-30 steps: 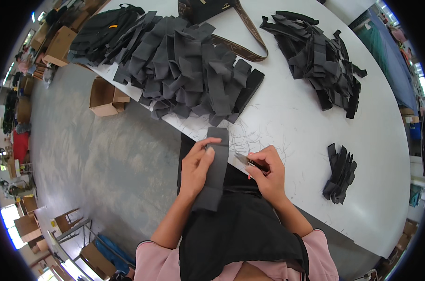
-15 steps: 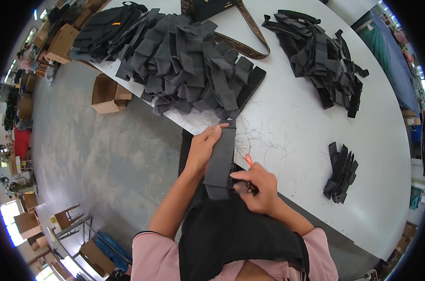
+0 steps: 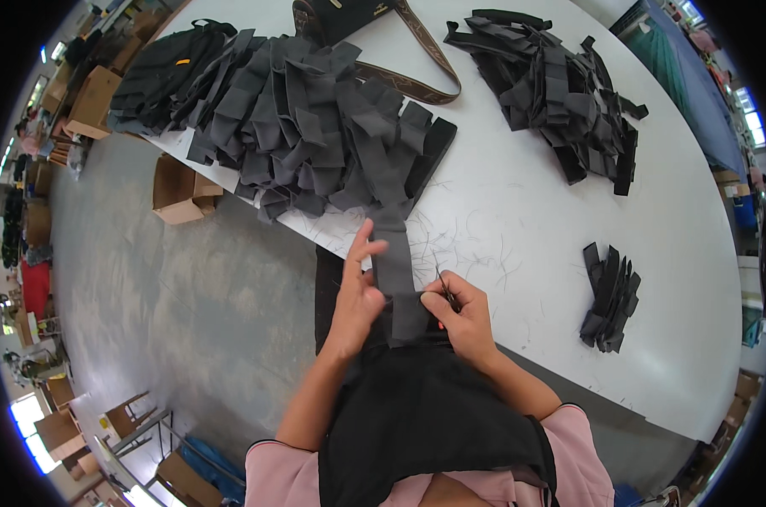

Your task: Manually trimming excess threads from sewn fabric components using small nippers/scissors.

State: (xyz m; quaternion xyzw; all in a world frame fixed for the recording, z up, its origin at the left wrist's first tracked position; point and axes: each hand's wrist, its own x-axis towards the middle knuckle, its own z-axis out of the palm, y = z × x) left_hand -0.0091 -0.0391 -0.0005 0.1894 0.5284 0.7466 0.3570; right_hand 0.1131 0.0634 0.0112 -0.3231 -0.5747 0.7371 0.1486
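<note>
Left hand (image 3: 357,291), fingers spread, steadies a flat dark grey fabric strip (image 3: 397,275) at the white surface (image 3: 526,228) edge; right hand (image 3: 463,313) pinches small snips (image 3: 444,286) beside the strip.

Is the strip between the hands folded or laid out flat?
Flat: the strip runs straight across the table edge, left hand and right hand at its sides.

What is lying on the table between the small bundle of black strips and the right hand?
Nothing solid: in the head view, only bare white table with loose threads separates the small bundle from the right hand.
</note>
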